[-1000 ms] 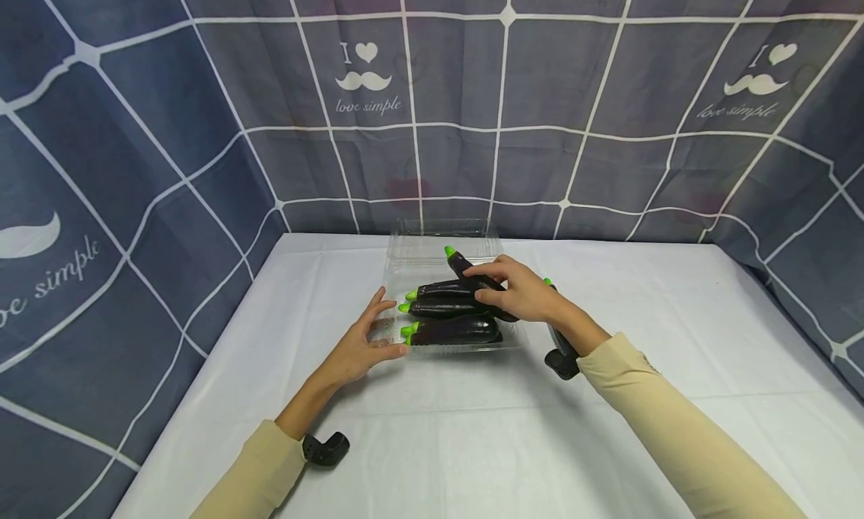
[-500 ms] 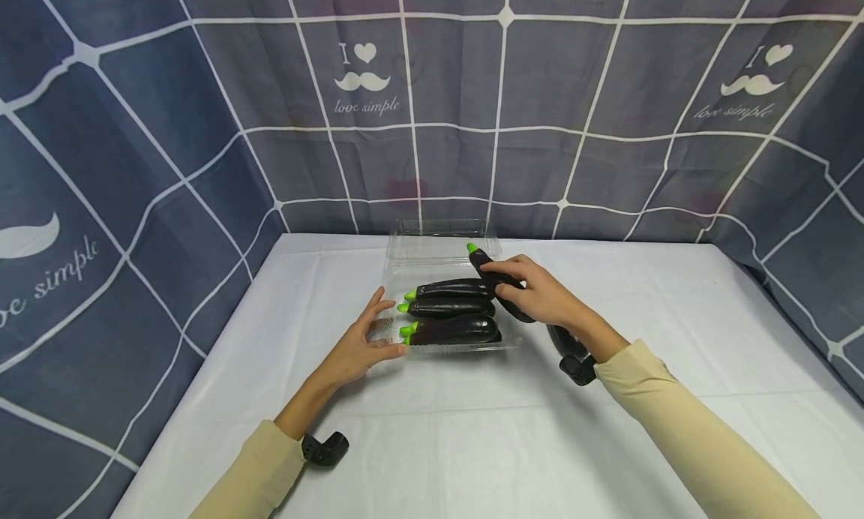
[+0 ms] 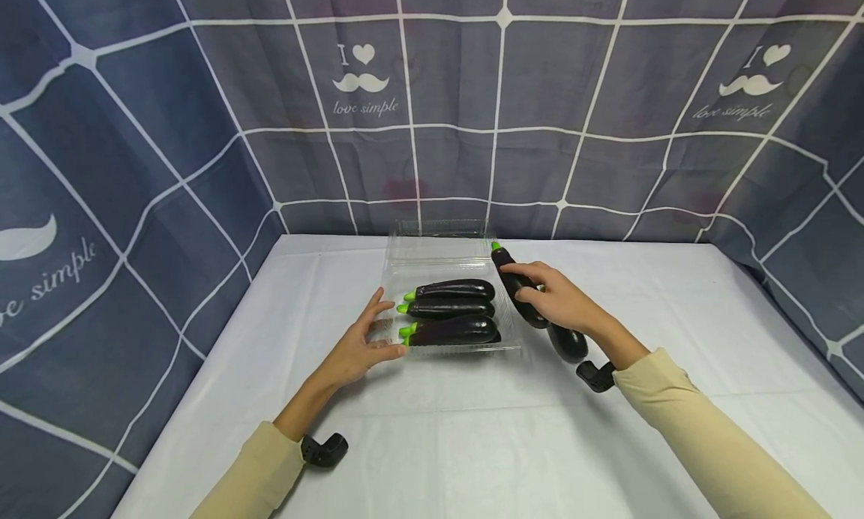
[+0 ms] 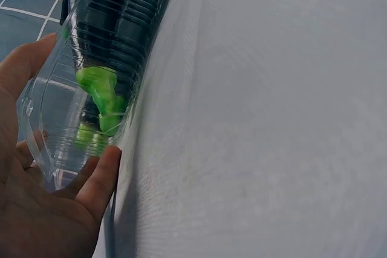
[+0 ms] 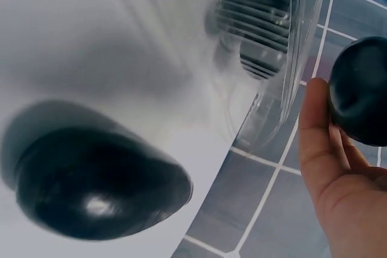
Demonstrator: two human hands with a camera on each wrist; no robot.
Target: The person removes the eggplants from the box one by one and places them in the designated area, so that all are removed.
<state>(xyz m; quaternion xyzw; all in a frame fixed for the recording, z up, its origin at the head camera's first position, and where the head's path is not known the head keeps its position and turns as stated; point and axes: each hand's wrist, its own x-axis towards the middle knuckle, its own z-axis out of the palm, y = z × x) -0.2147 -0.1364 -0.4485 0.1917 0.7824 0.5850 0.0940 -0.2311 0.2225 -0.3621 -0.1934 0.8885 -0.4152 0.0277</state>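
Note:
My right hand (image 3: 556,298) grips a dark, glossy eggplant (image 3: 508,265) with a green stem end, just beyond the right side of a clear plastic clamshell box (image 3: 439,271). In the right wrist view, the held eggplant's round end (image 5: 363,92) is raised above the table, fingers along its side. Several eggplants (image 3: 455,328) lie crosswise in the box, green ends to the left. At the box's left end, my left hand (image 3: 354,352) spreads its fingers, and the left wrist view shows fingertips touching the clear wall (image 4: 51,98). Another eggplant (image 3: 567,344) lies on the cloth near my right wrist.
The box's lid (image 3: 439,241) stands folded back at the far edge of the white-covered table (image 3: 432,444). A dark checked curtain (image 3: 452,166) rises behind and on both sides. Each wrist wears a black camera mount, such as the left one (image 3: 325,450).
My right hand has lifted one eggplant off the pile and carried it right, past the box's side. More of the eggplant on the table now shows. My left hand stays in place.

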